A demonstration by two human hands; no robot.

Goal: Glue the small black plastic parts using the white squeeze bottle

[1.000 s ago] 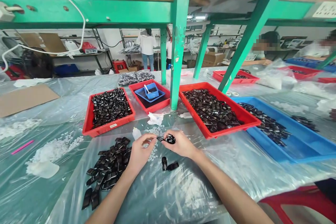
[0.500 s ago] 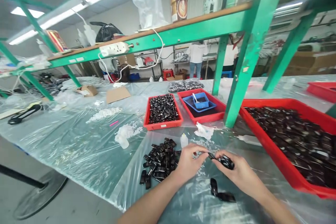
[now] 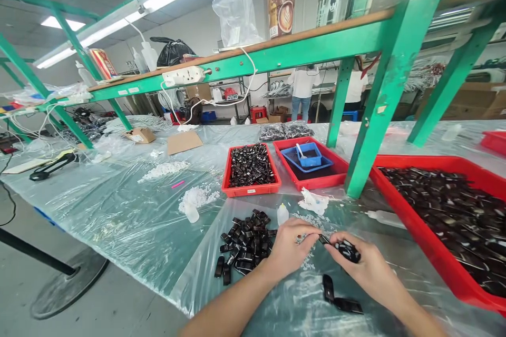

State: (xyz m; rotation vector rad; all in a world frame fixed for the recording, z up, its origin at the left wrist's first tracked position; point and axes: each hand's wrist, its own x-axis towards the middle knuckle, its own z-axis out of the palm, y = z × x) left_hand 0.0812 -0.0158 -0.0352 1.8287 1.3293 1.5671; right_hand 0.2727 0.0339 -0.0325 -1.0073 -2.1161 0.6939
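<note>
My right hand (image 3: 366,260) is closed around glossy black plastic pieces (image 3: 348,250), one of which points toward my other hand. My left hand (image 3: 291,247) pinches the tip of a small black piece (image 3: 324,239) between thumb and forefinger; the fingers hide its far end. Left of that hand lies a heap of shiny black clip-like pieces (image 3: 247,242). Two more black pieces (image 3: 329,288) rest on the plastic sheet below my right hand. Just beyond my left hand stands a small white bottle (image 3: 282,214), with tiny white bits (image 3: 312,219) scattered near it.
A red tray (image 3: 251,190) of small black parts stands behind the heap. Beside it, another red tray (image 3: 336,181) holds blue trays (image 3: 310,157). A large red bin (image 3: 415,237) fills the right side. A green post (image 3: 366,160) rises between them. Two people stand in the background.
The whole view has shifted slightly, so things appear a little further right and lower. Both hands keep nearly the same pose around the black pieces.
</note>
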